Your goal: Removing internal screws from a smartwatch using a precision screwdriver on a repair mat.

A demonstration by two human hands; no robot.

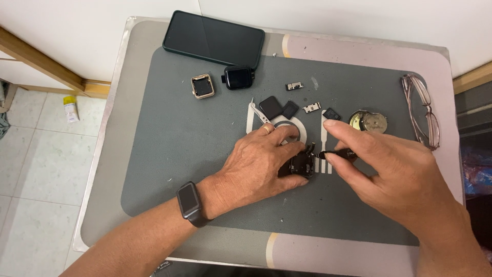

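- Centrally, left hand (256,166) lies palm down on the grey work mat (174,138), fingers (287,149) curled over and pressing a small black opened watch body (301,165) from its left side; a ring shows on one finger, a dark wristband watch (189,202) sits on that wrist.
- Right hand (389,172) comes in from the right, thumb and forefinger pressed together, pinching a thin dark tool (335,153); its tip touches the top right edge of the watch body.
- Watch body rests on the mat near the middle of the desk (369,56), between both hands, over white printed markings.
- Tweezers (259,112) lie just above the left hand, tip pointing up.
- Two dark square parts (279,107) sit just beside the tweezers; small metal pieces (303,97) lie near them, further right.
- Gold-rimmed watch case (203,86) and black watch case (238,77) sit side by side at the mat's upper left, apart from the hands.
- Dark phone (212,38) lies screen up at the back edge, tilted.
- Round brass-coloured mechanism (369,121) sits just above the right hand.
- Glasses (423,110) lie folded at the far right of the mat.
- Tiled floor (36,169) shows left of the desk, with a small white and yellow tube (69,108) on it.
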